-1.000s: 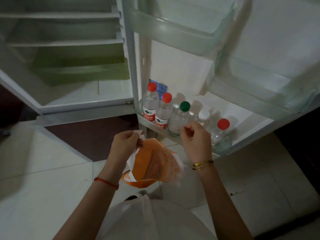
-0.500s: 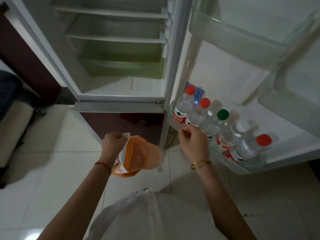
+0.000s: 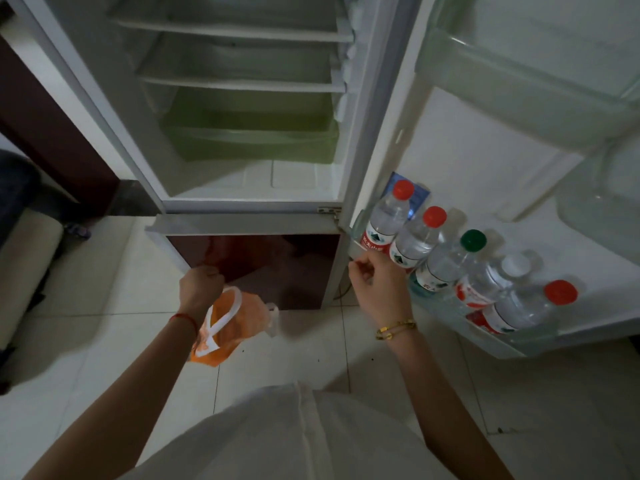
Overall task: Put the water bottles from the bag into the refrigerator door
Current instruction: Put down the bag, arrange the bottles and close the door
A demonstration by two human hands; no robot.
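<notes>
Several water bottles (image 3: 412,237) stand in a row in the lowest shelf (image 3: 498,344) of the open refrigerator door; most have red caps, one green, one white. My left hand (image 3: 200,287) is shut on the handle of an orange and white plastic bag (image 3: 228,327), which hangs limp and crumpled below it, over the floor. My right hand (image 3: 375,289) hovers in a loose fist just left of the bottle row, near the door's hinge corner, with nothing seen in it.
The fridge compartment (image 3: 242,133) stands open with bare shelves and a green drawer. A dark red lower door (image 3: 256,268) is closed beneath it. Upper door bins (image 3: 512,98) jut out at right. A cushioned seat (image 3: 24,278) sits at far left on the tiled floor.
The view has swung left and down. My left hand has lowered the bag, which now hangs collapsed instead of held open. My right hand stays by the door shelf.
</notes>
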